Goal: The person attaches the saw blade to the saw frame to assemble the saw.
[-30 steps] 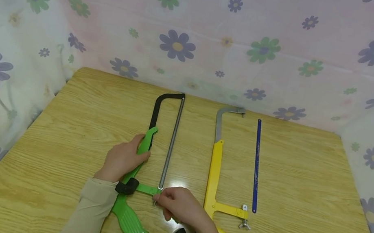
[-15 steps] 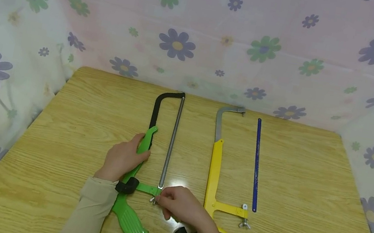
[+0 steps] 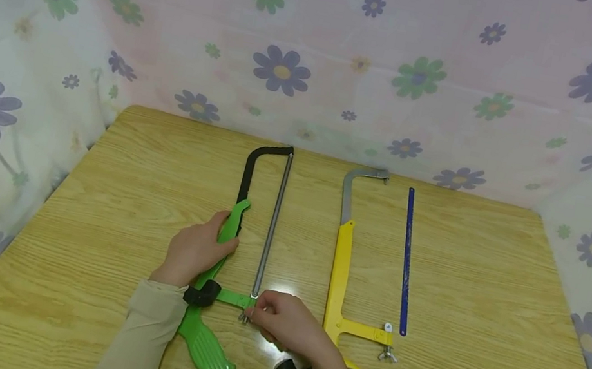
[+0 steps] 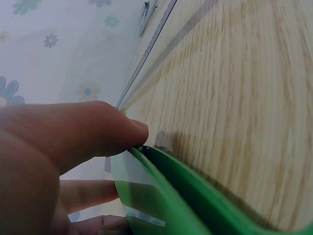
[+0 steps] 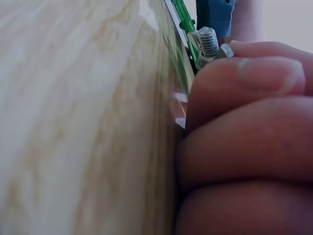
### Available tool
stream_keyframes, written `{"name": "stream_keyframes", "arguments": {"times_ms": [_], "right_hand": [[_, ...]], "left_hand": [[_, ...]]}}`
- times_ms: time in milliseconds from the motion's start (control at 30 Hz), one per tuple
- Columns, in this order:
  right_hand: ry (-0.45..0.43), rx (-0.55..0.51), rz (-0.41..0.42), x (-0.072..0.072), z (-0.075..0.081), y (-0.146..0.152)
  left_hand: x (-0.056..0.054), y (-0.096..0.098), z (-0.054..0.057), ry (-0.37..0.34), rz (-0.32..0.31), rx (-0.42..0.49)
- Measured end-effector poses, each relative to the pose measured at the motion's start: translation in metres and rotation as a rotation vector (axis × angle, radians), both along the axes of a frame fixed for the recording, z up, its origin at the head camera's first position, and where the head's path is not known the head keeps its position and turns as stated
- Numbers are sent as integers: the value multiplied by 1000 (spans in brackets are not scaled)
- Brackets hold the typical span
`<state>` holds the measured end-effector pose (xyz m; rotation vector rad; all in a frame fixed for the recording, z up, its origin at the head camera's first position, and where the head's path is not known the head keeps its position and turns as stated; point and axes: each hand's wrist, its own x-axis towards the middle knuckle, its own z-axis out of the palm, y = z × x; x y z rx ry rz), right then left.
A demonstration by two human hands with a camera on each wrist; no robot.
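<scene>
A green hacksaw with a black front arm lies on the table, its grey blade running between the two ends of the frame. My left hand grips the green frame midway, thumb on the inner side and fingers round the outer edge, as the left wrist view also shows. At the frame's near crosspiece, my right hand has its thumb and index finger at the wing nut. In the right wrist view the threaded bolt sticks out past the fingertips, and the other fingers are curled against the table.
A yellow hacksaw with a grey front arm lies to the right, without a blade in it; its own wing nut sits on the crosspiece. Beside it lies a loose blue blade. A flowered curtain surrounds the wooden table.
The wing nut has turned a little between my right thumb and index finger, its wings showing at different angles. My left hand and the green hacksaw stay in place.
</scene>
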<state>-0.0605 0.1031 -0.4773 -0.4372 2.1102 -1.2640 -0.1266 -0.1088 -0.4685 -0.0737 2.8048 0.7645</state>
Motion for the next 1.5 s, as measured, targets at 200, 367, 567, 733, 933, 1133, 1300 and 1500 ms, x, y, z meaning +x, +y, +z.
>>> {"name": "stream_keyframes", "arguments": {"times_ms": [200,367,567,733,933,1133,1300,1500], "right_hand": [[53,46,-10,-1,-2,1],[106,71,7,-2,-2,1],[62,33,10,-2,0,1],[1,-8,8,-1,0,1],[-7,-7,24,-1,1,2],[-20,-22,45,-1,-1,3],[6,-3,58,-1,-2,3],[15,4,63,-2,-1,2]], "left_hand": [[1,0,-1,-5,-1,4],[0,0,0,6,-1,5],[0,0,0,9,-2,2],[1,0,1,9,-2,-3],[1,0,1,8,-2,-3],[0,0,1,8,-8,-3],[1,0,0,11,-6,-4],[0,0,-1,8,-4,-7]]}}
